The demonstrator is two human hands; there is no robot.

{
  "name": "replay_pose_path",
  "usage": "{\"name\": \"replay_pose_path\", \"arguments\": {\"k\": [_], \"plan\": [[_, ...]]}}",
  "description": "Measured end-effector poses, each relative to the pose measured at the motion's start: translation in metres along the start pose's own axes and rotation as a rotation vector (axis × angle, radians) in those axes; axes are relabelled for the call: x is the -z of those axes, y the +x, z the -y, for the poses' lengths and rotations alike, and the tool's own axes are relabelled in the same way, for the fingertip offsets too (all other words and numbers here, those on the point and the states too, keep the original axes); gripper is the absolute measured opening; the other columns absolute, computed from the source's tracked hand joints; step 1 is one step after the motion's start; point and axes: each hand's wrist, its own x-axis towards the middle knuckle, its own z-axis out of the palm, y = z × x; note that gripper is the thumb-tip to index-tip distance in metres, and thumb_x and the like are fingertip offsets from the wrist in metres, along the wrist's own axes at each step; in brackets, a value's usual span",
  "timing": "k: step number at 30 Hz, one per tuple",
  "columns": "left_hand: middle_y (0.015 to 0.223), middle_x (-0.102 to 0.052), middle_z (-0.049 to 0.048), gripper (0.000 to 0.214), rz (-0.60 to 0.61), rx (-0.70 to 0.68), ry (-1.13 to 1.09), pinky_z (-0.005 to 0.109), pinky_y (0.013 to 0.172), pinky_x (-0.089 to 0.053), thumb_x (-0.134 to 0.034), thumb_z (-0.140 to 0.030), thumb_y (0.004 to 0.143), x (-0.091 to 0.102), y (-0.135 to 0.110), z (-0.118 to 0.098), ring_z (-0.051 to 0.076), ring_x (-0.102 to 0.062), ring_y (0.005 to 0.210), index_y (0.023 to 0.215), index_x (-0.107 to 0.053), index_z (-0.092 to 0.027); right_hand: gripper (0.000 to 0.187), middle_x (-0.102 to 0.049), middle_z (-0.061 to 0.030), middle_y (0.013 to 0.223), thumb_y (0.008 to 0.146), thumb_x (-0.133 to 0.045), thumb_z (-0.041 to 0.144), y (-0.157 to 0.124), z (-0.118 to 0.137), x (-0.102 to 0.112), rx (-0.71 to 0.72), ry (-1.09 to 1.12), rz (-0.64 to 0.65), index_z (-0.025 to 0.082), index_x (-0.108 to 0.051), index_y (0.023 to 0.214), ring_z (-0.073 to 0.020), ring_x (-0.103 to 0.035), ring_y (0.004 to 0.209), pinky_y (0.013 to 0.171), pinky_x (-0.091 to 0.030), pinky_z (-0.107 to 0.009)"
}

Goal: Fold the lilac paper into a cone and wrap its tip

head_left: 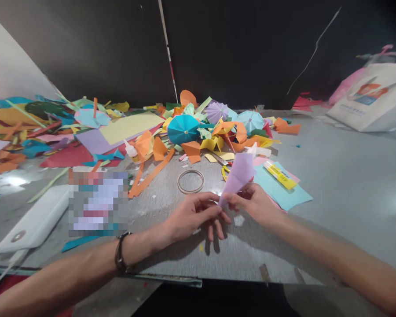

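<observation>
A folded piece of purple paper (239, 171), narrow at the bottom and wide at the top, stands tilted between my hands above the table. My left hand (201, 214) pinches its lower tip between thumb and finger, the other fingers hanging loose below. Higher on its right edge, my right hand (249, 201) grips the paper with thumb and fingers. Just behind my right hand lie light blue sheets (295, 200) with a yellow glue stick (280, 175) on top. A thin round ring (190, 181) rests flat beyond my left hand.
Paper scraps, strips and pleated discs, among them a teal disc (184, 129), pile along the back. A white glue bottle (131, 151) stands before them. At left lies a white power bank (34, 220) with a cable; a white bag (371, 97) stands back right.
</observation>
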Motion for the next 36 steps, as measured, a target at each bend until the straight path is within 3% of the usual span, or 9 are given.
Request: {"name": "replay_pose_path", "arguments": {"k": [6,20,27,33,36], "plan": [[0.087,-0.078,0.0149,0.036,0.096,0.127,-0.105,0.020,0.047,-0.056,-0.069,-0.043,0.098,0.011,0.002,0.001,0.017,-0.075,0.058,0.102,-0.068,-0.008,0.047,-0.066,-0.0026,0.062,0.079,-0.080,0.061,0.000,0.003,-0.001,-0.052,0.070,-0.095,0.017,-0.066,0.068,-0.0158,-0.062,0.060,0.060,-0.050,-0.032],[0.076,-0.077,0.0108,0.033,0.165,0.182,-0.083,0.018,0.043,-0.055,-0.076,-0.041,0.092,0.015,0.002,0.001,0.016,-0.073,0.053,0.092,-0.068,-0.009,0.044,-0.072,-0.0048,0.066,0.080,-0.081,0.058,-0.008,0.008,-0.003,-0.061,0.080,-0.068,0.016,-0.071,0.079,-0.0160,-0.067,0.058,0.059,-0.055,-0.030],[0.074,-0.077,0.0118,0.033,0.107,0.175,-0.051,0.020,0.046,-0.058,-0.079,-0.040,0.090,0.013,0.001,0.000,0.018,-0.075,0.055,0.089,-0.070,-0.008,0.054,-0.070,-0.0045,0.062,0.080,-0.076,0.069,-0.012,0.015,-0.010,-0.115,0.131,0.158,0.015,-0.072,0.071,-0.0145,-0.065,0.054,0.056,-0.056,-0.030],[0.082,-0.078,0.0170,0.045,0.185,0.206,-0.096,0.023,0.047,-0.059,-0.068,-0.051,0.096,0.013,0.000,-0.003,0.021,-0.076,0.058,0.097,-0.073,-0.006,0.055,-0.069,-0.0039,0.062,0.084,-0.072,0.069,-0.013,0.018,-0.010,-0.094,0.093,0.181,0.017,-0.071,0.068,-0.0141,-0.064,0.055,0.058,-0.055,-0.030],[0.083,-0.079,0.0157,0.038,0.215,0.202,-0.095,0.023,0.047,-0.059,-0.070,-0.045,0.096,0.014,0.000,-0.004,0.020,-0.075,0.057,0.100,-0.073,-0.007,0.055,-0.071,-0.0044,0.065,0.083,-0.073,0.070,-0.013,0.019,-0.009,-0.100,0.091,0.181,0.016,-0.072,0.070,-0.0135,-0.063,0.055,0.059,-0.055,-0.030]]}}
